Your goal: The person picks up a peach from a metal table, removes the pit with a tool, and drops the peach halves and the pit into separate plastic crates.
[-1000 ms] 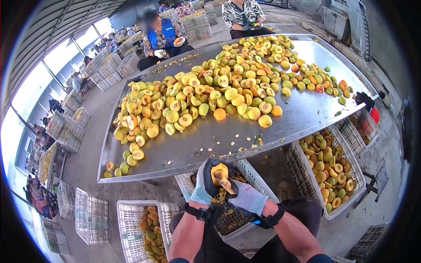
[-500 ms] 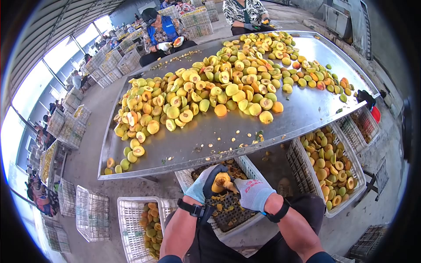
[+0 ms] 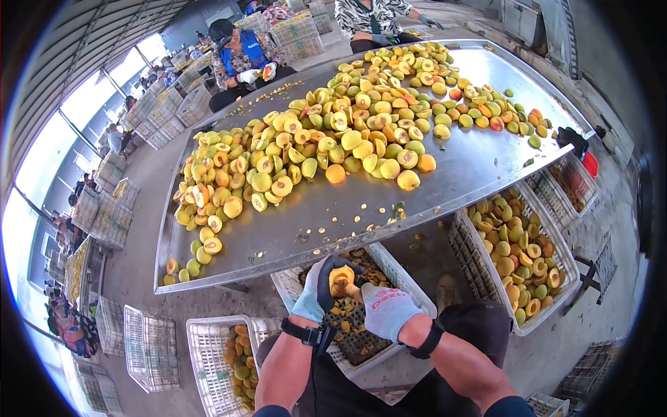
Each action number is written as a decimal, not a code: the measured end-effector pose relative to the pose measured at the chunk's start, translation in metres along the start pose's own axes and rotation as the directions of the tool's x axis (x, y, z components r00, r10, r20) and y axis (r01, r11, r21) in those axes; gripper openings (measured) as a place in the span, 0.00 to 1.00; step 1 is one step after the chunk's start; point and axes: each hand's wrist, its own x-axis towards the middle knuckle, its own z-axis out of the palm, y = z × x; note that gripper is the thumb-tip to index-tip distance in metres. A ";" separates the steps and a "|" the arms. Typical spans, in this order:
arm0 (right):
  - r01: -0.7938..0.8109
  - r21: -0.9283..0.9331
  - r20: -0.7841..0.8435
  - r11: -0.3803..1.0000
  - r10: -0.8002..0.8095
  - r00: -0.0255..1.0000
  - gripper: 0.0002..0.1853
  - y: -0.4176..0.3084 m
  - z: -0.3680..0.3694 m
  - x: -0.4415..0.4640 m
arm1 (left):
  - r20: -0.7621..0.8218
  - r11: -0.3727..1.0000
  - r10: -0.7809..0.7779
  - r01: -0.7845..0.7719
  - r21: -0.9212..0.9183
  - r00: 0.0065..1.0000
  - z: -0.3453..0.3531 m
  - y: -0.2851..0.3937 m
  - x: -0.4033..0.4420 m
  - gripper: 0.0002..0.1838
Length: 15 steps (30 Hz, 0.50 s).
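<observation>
My left hand [image 3: 318,286], in a grey and dark-palmed glove, is closed around a yellow peach half [image 3: 342,281] with its hollowed cut face showing. My right hand [image 3: 389,309], in a pale glove with red print, is closed against the right side of that fruit. Something brownish shows at its fingertips, but I cannot make out whether it is a tool or the glove. Both hands are above a white crate [image 3: 399,264] holding dark mesh and yellow scraps. Beyond them, a heap of peach halves [image 3: 326,142] lies on a metal table [image 3: 278,229].
A white crate of peach halves [image 3: 517,260] stands to the right, and another crate [image 3: 201,361] with fruit is at left. Two people sit across the table, one in a blue vest [image 3: 251,47], one in a patterned top [image 3: 361,17]. Stacked crates [image 3: 149,347] line the left.
The view has shifted slightly. My hands remain together at the peach half, whose hollowed face now shows more. The person in the patterned top has stretched an arm out sideways.
</observation>
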 end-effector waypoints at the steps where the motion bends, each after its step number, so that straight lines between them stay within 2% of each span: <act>1: -0.015 0.015 0.020 1.000 0.015 1.000 0.12 0.002 0.003 0.003 | -0.006 0.894 -0.219 0.198 -0.401 0.976 0.001 0.000 0.003 0.20; 2: -0.028 0.027 0.043 0.999 0.026 0.999 0.13 0.003 0.005 0.006 | 0.073 0.599 -0.414 0.332 -0.729 0.907 0.002 -0.002 0.006 0.22; 3: -0.026 0.028 0.043 0.999 0.024 0.999 0.13 0.003 0.008 0.007 | -0.130 0.902 -0.233 0.165 -0.399 0.964 0.004 -0.013 0.003 0.23; 4: -0.037 0.096 0.043 0.995 0.033 0.999 0.14 0.002 0.012 0.008 | -0.132 0.903 -0.232 0.163 -0.397 0.964 0.005 -0.016 0.002 0.23; 6: -0.046 0.168 0.036 0.985 0.041 0.999 0.15 0.000 0.017 0.011 | -0.264 0.982 -0.032 -0.019 -0.189 0.964 0.008 -0.007 0.004 0.23; 7: -0.002 0.312 -0.011 0.950 0.006 1.000 0.17 -0.002 0.018 0.012 | -0.235 0.870 -0.152 0.018 -0.493 0.960 0.009 -0.002 0.007 0.23; 8: 0.048 0.446 -0.061 0.894 -0.023 0.998 0.20 -0.003 0.022 0.013 | -0.232 0.873 -0.150 0.019 -0.488 0.961 0.012 0.003 0.009 0.23; 10: 0.073 0.478 -0.109 0.875 -0.023 0.994 0.19 0.002 0.029 0.018 | -0.309 0.738 -0.141 -0.108 -0.666 0.940 0.015 0.013 0.010 0.16; 11: -0.006 0.695 0.023 0.719 -0.013 1.000 0.17 0.001 0.023 0.018 | -0.231 0.712 -0.076 -0.109 -0.694 0.970 0.010 0.006 0.010 0.19; 12: -0.112 0.850 0.153 0.515 -0.039 0.987 0.15 -0.001 0.017 0.017 | -0.234 0.713 -0.070 -0.115 -0.691 0.970 0.012 0.016 0.012 0.19; 13: -0.194 0.926 0.224 0.323 -0.056 0.973 0.11 -0.004 0.012 0.015 | -0.259 0.706 -0.069 -0.136 -0.695 0.963 0.019 0.032 0.015 0.21; 14: -0.192 0.925 0.222 0.327 -0.057 0.973 0.11 -0.003 0.008 0.015 | -0.282 0.699 -0.069 -0.156 -0.698 0.957 0.024 0.041 0.017 0.24; 15: -0.242 0.926 0.266 0.290 -0.047 0.963 0.10 -0.001 0.004 0.015 | -0.237 0.857 0.003 -0.125 -0.500 0.972 0.019 0.042 0.016 0.31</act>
